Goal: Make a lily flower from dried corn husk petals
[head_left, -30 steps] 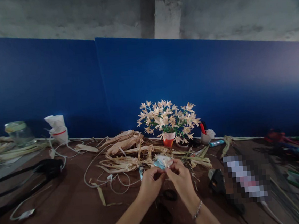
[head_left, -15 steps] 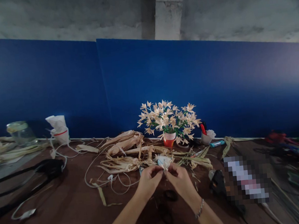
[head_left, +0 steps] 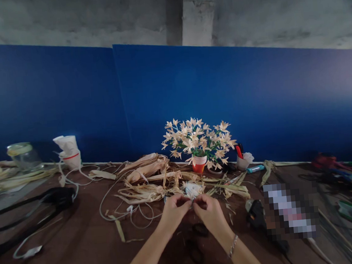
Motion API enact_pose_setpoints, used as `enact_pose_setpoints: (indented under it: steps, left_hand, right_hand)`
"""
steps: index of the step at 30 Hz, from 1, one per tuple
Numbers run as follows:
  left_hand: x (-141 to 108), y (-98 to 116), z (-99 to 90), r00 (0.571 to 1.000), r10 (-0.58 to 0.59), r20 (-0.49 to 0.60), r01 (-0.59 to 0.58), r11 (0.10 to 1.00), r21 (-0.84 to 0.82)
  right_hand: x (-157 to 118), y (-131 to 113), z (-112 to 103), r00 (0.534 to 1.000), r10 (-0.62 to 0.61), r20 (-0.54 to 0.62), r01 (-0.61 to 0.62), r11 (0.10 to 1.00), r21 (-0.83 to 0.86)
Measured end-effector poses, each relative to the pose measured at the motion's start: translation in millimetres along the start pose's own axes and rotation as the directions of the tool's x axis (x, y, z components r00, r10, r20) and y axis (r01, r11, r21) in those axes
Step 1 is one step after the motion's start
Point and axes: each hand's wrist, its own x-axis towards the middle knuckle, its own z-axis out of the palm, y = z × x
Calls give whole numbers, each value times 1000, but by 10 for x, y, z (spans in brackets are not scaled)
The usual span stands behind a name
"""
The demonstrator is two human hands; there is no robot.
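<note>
My left hand (head_left: pixel 175 212) and my right hand (head_left: pixel 209 213) meet over the brown table, fingertips pinching a small white bundle (head_left: pixel 192 190) with a thin strip between them. Its lower part is hidden by my fingers. Just behind the hands lies a heap of dried corn husk strips (head_left: pixel 146 177). Black scissors (head_left: pixel 194 243) lie below my wrists, partly in shadow. A thin white cable (head_left: pixel 121 210) loops to the left of my left hand.
A bouquet of pale husk flowers in a red-and-white cup (head_left: pixel 199 163) stands at the back against a blue board (head_left: pixel 190 85). A black glue gun (head_left: pixel 255 214) lies to the right. A glass jar (head_left: pixel 24 157) and black cords (head_left: pixel 52 200) sit at the left.
My hands have drawn closer and lower, and my fingers now cover more of the bundle. The blue part visible earlier is mostly hidden. The table items have not moved.
</note>
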Motion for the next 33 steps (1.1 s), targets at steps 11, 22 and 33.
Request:
enact_pose_setpoints:
  steps: [11, 22, 33]
  left_hand:
    - [-83, 100, 13, 993, -90, 81, 107, 964, -243]
    - [-117, 147, 11, 990, -58, 132, 95, 951, -294]
    - [-144, 120, 122, 977, -214, -6, 190, 880, -436]
  right_hand:
    - [-46, -124, -66, 877, 273, 396, -460, 719, 521]
    - [-63, -93, -77, 737, 367, 567, -675, 372, 637]
    - [-84, -113, 53, 991, -27, -135, 43, 992, 121]
